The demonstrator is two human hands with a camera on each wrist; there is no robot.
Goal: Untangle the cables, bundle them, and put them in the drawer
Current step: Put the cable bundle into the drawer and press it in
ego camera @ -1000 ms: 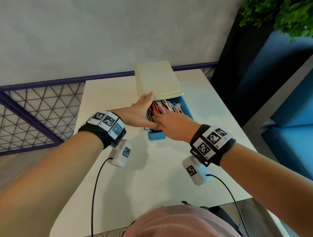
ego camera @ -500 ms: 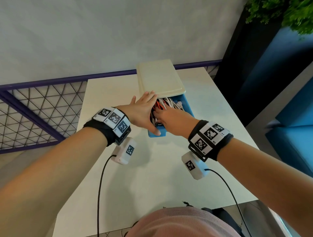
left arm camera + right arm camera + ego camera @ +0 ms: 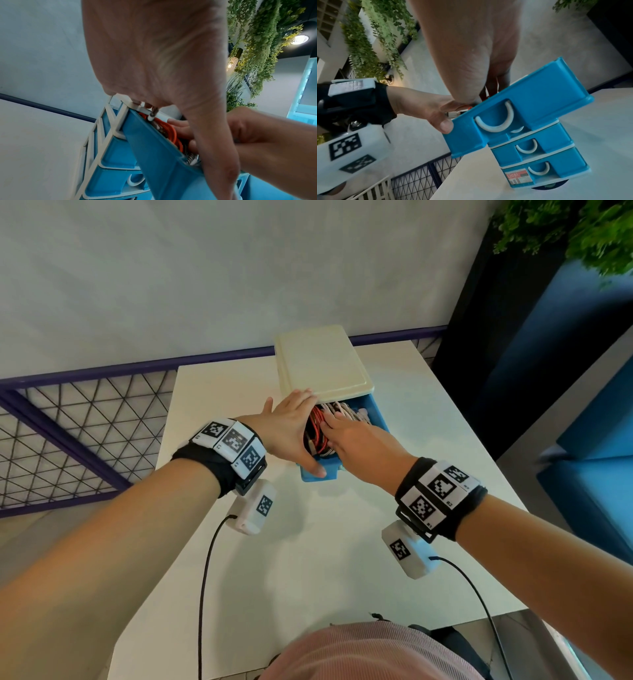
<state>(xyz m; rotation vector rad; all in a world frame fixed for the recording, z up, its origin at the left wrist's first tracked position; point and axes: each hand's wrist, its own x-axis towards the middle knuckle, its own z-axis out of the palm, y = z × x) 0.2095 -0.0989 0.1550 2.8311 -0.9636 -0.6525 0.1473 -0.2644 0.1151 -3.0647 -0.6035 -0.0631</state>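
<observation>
The blue top drawer (image 3: 376,412) of a small drawer unit (image 3: 323,364) is pulled out toward me. Red cables (image 3: 317,426) and white braided cables (image 3: 342,409) lie coiled inside it. My left hand (image 3: 291,426) lies along the drawer's left side with fingers straight; its fingertips touch the unit's cream top edge and its thumb (image 3: 444,125) presses the drawer's front corner. My right hand (image 3: 349,440) lies flat on the cables, fingers stretched into the drawer. In the left wrist view the red cable (image 3: 169,131) shows behind the drawer wall (image 3: 154,148).
The unit stands at the far middle of a white table (image 3: 308,559), with lower blue drawers (image 3: 539,148) pushed in. A purple-framed wire fence (image 3: 85,422) runs left of the table and behind it. Blue seating (image 3: 589,440) and plants (image 3: 582,227) are to the right.
My right hand has slid from the drawer's front farther in over the cables. The left thumb has dropped to the drawer's front corner. The drawer has barely moved.
</observation>
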